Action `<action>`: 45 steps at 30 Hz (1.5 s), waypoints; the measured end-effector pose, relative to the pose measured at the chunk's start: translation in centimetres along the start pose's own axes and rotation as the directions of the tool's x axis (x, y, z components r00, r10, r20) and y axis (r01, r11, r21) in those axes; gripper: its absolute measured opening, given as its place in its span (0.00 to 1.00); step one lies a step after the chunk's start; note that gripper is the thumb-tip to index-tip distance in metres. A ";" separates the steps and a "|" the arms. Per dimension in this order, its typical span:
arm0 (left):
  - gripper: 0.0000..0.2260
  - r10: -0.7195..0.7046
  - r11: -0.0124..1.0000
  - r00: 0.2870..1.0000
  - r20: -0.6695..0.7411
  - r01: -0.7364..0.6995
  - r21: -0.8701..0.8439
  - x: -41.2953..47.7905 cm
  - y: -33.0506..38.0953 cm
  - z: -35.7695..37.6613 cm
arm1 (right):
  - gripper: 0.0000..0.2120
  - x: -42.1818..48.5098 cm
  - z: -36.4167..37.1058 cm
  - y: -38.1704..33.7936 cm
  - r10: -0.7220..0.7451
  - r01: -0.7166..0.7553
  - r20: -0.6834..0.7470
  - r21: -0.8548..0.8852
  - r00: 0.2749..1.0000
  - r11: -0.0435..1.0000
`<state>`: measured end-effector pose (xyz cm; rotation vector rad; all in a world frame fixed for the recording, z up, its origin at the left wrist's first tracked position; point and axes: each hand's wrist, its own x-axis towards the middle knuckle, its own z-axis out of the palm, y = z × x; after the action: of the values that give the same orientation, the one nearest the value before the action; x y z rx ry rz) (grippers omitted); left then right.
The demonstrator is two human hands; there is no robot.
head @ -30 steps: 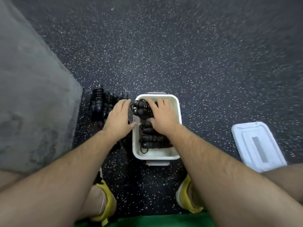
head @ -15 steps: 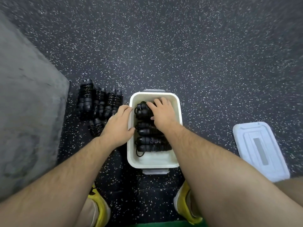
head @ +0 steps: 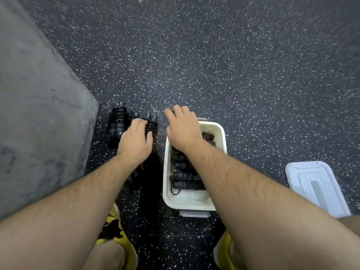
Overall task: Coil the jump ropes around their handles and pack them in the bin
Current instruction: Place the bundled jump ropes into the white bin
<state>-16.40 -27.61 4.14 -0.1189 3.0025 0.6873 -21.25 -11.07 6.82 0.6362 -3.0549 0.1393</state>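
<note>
1. Nearest the person, the white rectangular plastic bin [head: 191, 204] stands on the speckled black rubber floor [head: 233, 75]. Black coiled jump ropes [head: 185, 179] are packed at its near end, and a loose cord loop there could snag the next bundle.
2. The right hand [head: 183, 129] hovers over the bin's far left corner, its grip wide, fingers straight and holding nothing. It could knock the rim.
3. The left hand [head: 134, 141] rests on the black coiled rope bundles [head: 116, 121] on the floor, just left of the bin's far end. Its fingers bend over one, but I cannot tell whether the grip is closed. A slack hold could let that coil unwind.

Dim, even light; edges blurred, wide-angle warped.
</note>
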 end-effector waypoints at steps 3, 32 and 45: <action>0.20 -0.107 0.989 0.993 -0.045 0.111 0.099 2.1 -2.5 -1.1 | 0.21 2.0 0.4 -3.9 -0.074 0.074 0.029 0.022 0.997 0.997; 0.40 0.434 0.900 0.890 0.141 -0.435 -0.024 -1.3 4.4 -0.1 | 0.35 -5.3 -2.4 3.3 -0.045 0.056 0.154 -0.065 0.987 0.996; 0.35 0.364 0.910 0.867 0.340 -0.410 0.070 -4.2 3.8 3.8 | 0.25 -11.7 3.9 3.3 -0.025 0.020 0.238 0.026 0.971 0.999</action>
<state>-12.45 -22.26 2.70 0.5666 2.7579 0.4582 -11.88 -3.76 2.28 0.7399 -3.2783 0.1057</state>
